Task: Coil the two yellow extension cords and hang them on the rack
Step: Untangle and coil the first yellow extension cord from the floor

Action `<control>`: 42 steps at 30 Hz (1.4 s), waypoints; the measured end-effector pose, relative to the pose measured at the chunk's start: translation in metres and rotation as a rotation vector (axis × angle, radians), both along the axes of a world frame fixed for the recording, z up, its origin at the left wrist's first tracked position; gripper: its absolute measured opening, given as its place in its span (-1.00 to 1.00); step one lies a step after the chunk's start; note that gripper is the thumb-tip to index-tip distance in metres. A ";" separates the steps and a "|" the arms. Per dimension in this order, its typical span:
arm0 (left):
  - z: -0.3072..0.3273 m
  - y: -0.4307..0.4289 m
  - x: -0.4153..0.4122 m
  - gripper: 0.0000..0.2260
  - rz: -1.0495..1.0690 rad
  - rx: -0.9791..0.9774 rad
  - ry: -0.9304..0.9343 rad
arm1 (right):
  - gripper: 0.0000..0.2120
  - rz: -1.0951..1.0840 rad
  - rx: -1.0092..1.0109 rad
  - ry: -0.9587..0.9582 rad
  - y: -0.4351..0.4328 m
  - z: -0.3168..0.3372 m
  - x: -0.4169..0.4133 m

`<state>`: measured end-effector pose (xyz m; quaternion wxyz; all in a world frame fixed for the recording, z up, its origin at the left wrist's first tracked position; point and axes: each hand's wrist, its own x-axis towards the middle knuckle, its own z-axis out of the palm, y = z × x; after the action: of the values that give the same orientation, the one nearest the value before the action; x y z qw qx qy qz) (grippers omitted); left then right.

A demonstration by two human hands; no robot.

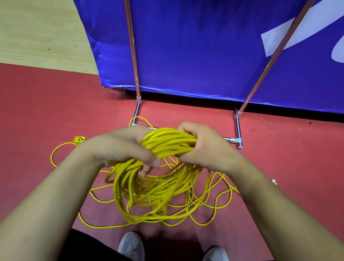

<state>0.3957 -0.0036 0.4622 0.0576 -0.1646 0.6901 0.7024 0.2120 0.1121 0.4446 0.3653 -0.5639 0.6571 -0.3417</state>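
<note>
A thick coil of yellow extension cord (165,144) hangs in front of me, its loops drooping toward the floor. My left hand (121,146) grips the bundle at its left side. Gripping the same bundle from the right is my right hand (203,147). Beneath the coil a second yellow cord (208,200) lies loose and tangled on the red floor. Its yellow socket end (79,140) rests at the left. The rack (133,45) stands just ahead, with two copper-coloured uprights and a silver base bar (233,140).
A large blue banner (200,36) with white lettering stands behind the rack. The floor is red (16,122) near me and pale wood (28,26) at the far left. My grey shoes (132,249) stand just below the loose cord.
</note>
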 end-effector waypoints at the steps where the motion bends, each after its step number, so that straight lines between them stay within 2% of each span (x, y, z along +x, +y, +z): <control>1: -0.001 -0.002 0.000 -0.85 0.057 -0.091 0.009 | -0.80 -0.030 -0.006 0.019 0.000 0.003 -0.002; 3: -0.003 -0.003 -0.001 -0.64 0.143 -0.318 0.028 | -0.84 -0.071 -0.009 0.061 0.000 0.007 -0.007; 5: -0.007 0.000 -0.002 -0.62 0.171 -0.534 0.047 | -0.85 -0.100 0.009 0.076 0.002 0.009 -0.013; 7: -0.010 0.004 -0.001 -0.63 0.168 -0.606 0.056 | -0.86 -0.136 0.042 0.055 0.005 0.009 -0.019; 10: -0.015 0.008 -0.005 -0.70 0.175 -0.576 0.084 | -0.87 -0.155 0.072 0.021 0.009 0.008 -0.025; 14: -0.011 0.015 -0.014 -0.76 0.262 -0.247 0.160 | -0.86 -0.150 0.047 0.003 0.009 0.012 -0.030; 15: -0.009 0.016 -0.015 -0.77 0.290 -0.214 0.174 | -0.84 -0.132 0.031 -0.020 0.010 0.013 -0.031; 17: -0.008 0.014 -0.015 -0.76 0.344 -0.232 0.186 | -0.69 -0.083 0.011 -0.042 0.013 0.015 -0.037; 19: -0.007 0.010 -0.013 -0.73 0.378 -0.286 0.184 | -0.54 -0.078 0.005 0.039 0.016 0.008 -0.050; 22: -0.007 0.002 -0.008 -0.71 0.399 -0.333 0.162 | -0.77 -0.080 0.061 0.183 0.019 -0.017 -0.069; 26: -0.006 -0.004 -0.005 -0.73 0.398 -0.429 0.143 | -0.80 -0.038 0.148 0.283 0.021 -0.039 -0.068; 31: -0.008 -0.013 0.001 -0.73 0.406 -0.519 0.065 | -0.82 -0.094 0.246 0.174 0.021 -0.044 -0.063; 36: -0.008 -0.013 0.004 -0.76 0.376 -0.489 0.035 | -0.80 -0.211 0.388 0.076 0.017 -0.057 -0.062; 42: -0.001 -0.013 0.011 -0.73 0.391 -0.325 0.118 | -0.85 -0.289 0.557 0.182 0.023 -0.086 -0.075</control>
<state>0.4064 -0.0167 0.4611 -0.1466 -0.2607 0.7510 0.5886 0.1369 0.1355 0.3588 0.3932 -0.3714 0.8284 -0.1453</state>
